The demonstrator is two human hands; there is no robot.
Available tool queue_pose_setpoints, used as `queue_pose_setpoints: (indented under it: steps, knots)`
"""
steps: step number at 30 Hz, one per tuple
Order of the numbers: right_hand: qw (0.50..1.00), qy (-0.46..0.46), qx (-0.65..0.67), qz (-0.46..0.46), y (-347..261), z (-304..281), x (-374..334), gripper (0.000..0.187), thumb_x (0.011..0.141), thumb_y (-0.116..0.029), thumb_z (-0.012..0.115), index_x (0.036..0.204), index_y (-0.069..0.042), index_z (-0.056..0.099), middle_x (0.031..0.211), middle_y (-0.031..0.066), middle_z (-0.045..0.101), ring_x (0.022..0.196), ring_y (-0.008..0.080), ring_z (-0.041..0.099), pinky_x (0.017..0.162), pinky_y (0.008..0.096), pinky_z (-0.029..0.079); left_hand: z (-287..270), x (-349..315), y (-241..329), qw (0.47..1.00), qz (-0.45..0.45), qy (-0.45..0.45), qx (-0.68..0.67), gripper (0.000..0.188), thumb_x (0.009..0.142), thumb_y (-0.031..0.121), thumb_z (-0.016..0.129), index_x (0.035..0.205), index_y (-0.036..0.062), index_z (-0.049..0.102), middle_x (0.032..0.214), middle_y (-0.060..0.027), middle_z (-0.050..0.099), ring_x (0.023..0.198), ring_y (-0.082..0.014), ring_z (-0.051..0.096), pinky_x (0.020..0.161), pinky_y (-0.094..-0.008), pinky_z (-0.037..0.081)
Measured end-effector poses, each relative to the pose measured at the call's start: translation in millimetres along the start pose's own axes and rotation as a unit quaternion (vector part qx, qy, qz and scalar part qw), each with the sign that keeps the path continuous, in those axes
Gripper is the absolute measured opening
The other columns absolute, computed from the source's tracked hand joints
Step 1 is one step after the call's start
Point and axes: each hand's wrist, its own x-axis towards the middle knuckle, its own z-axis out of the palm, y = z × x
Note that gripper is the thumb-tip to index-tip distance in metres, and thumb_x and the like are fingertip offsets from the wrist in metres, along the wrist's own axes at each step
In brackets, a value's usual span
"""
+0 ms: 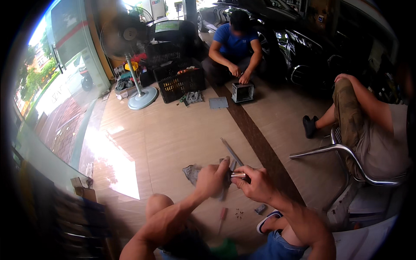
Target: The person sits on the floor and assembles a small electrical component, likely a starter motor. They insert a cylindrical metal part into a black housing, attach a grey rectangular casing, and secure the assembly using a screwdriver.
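Observation:
In front of me my left hand [211,180] is closed round a dark part, mostly hidden by its fingers, with the thumb pointing up. Close against it, my right hand [255,185] pinches a short shiny metal cylinder [238,175], one end meeting the dark part. Beyond the hands a long grey metal bar [232,151] lies on the floor. A grey, irregular metal piece [190,174] is left of my left hand. Nearer to me lie a screwdriver with a red handle [223,212], several small screws [238,213] and a small dark grey block [261,209].
Across the tiled floor [173,138] a person in blue [236,41] crouches over a metal box frame [242,92]. A flat grey plate [218,102], black crates [180,82] and a standing fan [143,97] are nearby. Another person sits on a metal chair [342,149] at right.

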Motion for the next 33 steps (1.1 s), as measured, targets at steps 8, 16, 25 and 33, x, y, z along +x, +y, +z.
queue_pose_setpoints:
  steps: [8,16,25,33]
  knots:
    - [0.999,0.014,-0.033,-0.004,-4.3,-0.3,1.9,0.026,0.086,-0.018,0.073,0.104,-0.001,0.067,0.082,0.0218,0.07,0.079,0.0379,0.071,0.069,0.0424,0.055,-3.2,0.1,12.8,0.997,-0.046,0.011,-0.065,0.057,0.098,0.053,0.047,0.091,0.0033,0.072,0.071,-0.0162,0.069,0.069,-0.0319,0.068,0.068,-0.0406,0.051]
    - [0.999,0.036,-0.009,0.014,-1.1,0.5,6.9,0.025,0.085,-0.015,0.075,0.101,0.001,0.067,0.081,0.0219,0.07,0.078,0.0363,0.071,0.066,0.0409,0.056,-5.6,10.7,9.4,0.988,-0.059,0.008,-0.142,0.068,0.098,0.057,0.049,0.077,-0.0038,0.071,0.063,-0.0119,0.065,0.061,-0.0179,0.062,0.063,-0.0345,0.048]
    - [0.998,0.019,-0.061,0.01,-0.5,-3.3,7.1,0.029,0.087,-0.024,0.075,0.103,0.0,0.069,0.069,0.0155,0.068,0.063,0.0237,0.069,0.06,0.034,0.051,0.9,10.2,5.4,0.977,-0.039,-0.008,-0.208,0.064,0.103,0.052,0.043,0.083,-0.0031,0.068,0.071,-0.0061,0.062,0.066,-0.0117,0.055,0.061,-0.0289,0.045]
    - [0.996,0.029,-0.079,0.02,5.4,-0.6,10.4,0.033,0.088,-0.032,0.074,0.098,-0.001,0.07,0.065,0.0088,0.067,0.058,0.0171,0.066,0.06,0.0297,0.052,3.6,11.0,1.3,0.979,-0.007,0.038,-0.198,0.065,0.102,0.06,0.038,0.094,0.0008,0.064,0.076,-0.0101,0.065,0.063,-0.0139,0.063,0.054,-0.0258,0.049]
